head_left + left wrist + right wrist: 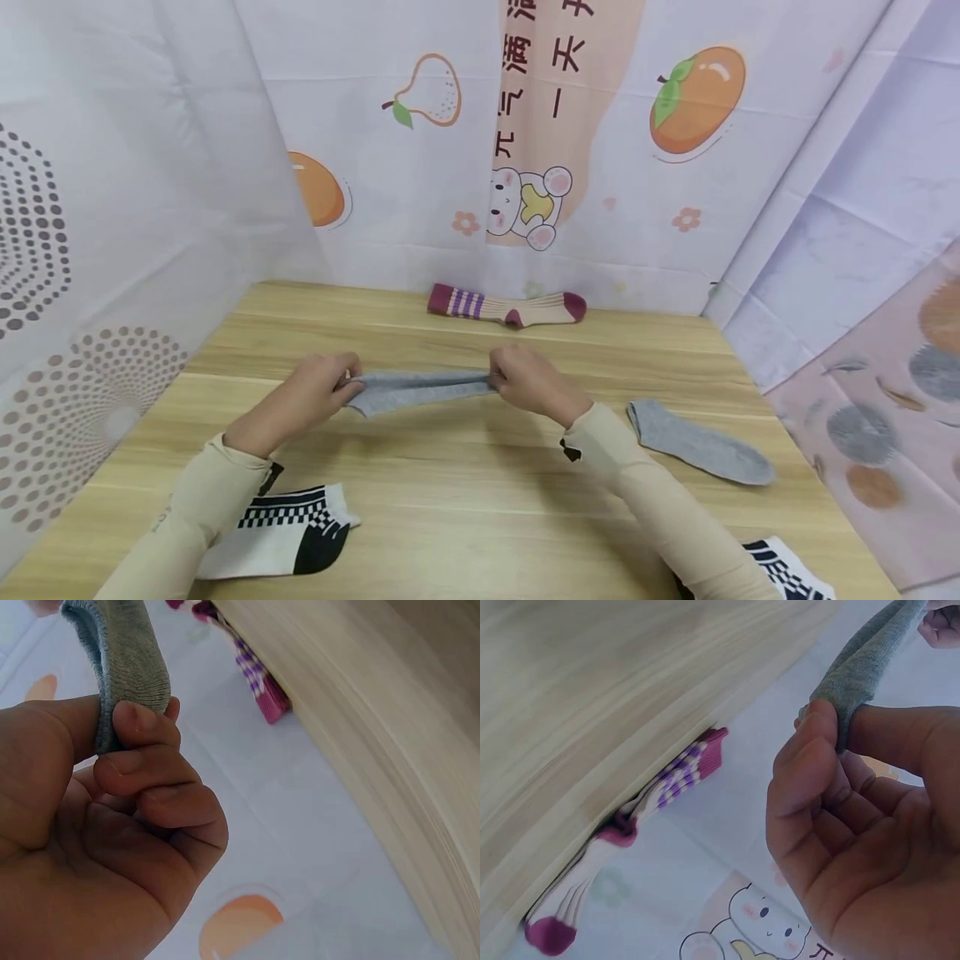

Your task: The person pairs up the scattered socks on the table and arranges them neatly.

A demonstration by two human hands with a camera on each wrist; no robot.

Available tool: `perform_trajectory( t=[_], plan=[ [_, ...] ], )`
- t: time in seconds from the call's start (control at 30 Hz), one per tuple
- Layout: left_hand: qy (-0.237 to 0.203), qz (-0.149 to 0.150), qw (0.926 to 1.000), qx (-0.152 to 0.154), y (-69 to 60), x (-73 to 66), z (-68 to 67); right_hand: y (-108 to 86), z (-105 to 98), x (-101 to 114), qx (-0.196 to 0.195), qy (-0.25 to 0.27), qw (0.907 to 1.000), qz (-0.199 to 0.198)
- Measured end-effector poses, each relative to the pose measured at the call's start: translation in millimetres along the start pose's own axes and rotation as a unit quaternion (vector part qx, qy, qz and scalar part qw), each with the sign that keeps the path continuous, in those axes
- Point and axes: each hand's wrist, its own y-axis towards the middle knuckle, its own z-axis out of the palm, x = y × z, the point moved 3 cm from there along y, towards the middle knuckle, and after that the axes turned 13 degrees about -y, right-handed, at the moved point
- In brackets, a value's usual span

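Note:
A grey sock is stretched sideways between both hands, above the wooden table. Its left end is pinched by the left hand between thumb and fingers; in the left wrist view the ribbed edge of the grey sock shows at the fingertips. The right hand grips the other end, and the right wrist view has the grey sock running from thumb and forefinger toward the far hand. A second grey sock lies flat on the table, to the right of the right forearm.
A cream, purple and maroon sock lies along the table's back edge. Black-and-white checked socks lie at the front: one sock by the left forearm, another sock partly hidden by the right sleeve. Printed curtains surround the wooden table.

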Motion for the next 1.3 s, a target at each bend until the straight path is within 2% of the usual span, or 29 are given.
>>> perform_trajectory(
  t=[0.17, 0.3, 0.43, 0.7, 0.83, 0.97, 1.17, 1.3],
  plan=[
    [0.010, 0.033, 0.9994, 0.008, 10.9, -6.9, 14.4, -18.7, -2, -11, 0.008, -0.002, 0.9998, 0.017],
    [0.002, 0.053, 0.9984, 0.020, 14.8, -10.6, 25.5, -37.1, 0, -17, 0.019, -0.002, 0.9993, 0.033],
    [-0.013, 0.047, 0.9980, 0.040, 13.6, -13.9, 38.9, -55.0, 4, -19, 0.019, 0.003, 0.9992, 0.035],
    [-0.008, 0.067, 0.9959, 0.060, 25.0, -31.9, 66.8, -87.1, 5, -33, 0.001, -0.006, 0.9982, 0.060],
    [-0.011, 0.073, 0.9947, 0.071, 31.6, -40.8, 79.1, -96.1, 4, -37, 0.001, -0.008, 0.9975, 0.070],
    [-0.009, 0.094, 0.9929, 0.073, 35.1, -46.2, 90.5, -101.0, 8, -39, 0.015, -0.008, 0.9980, 0.061],
    [-0.012, 0.122, 0.9889, 0.083, 41.1, -51.3, 102.7, -102.0, 14, -40, 0.052, 0.021, 0.9977, 0.039],
    [-0.019, 0.128, 0.9872, 0.093, 46.3, -53.6, 110.6, -102.4, 18, -42, 0.079, 0.030, 0.9957, 0.038]
  ],
)
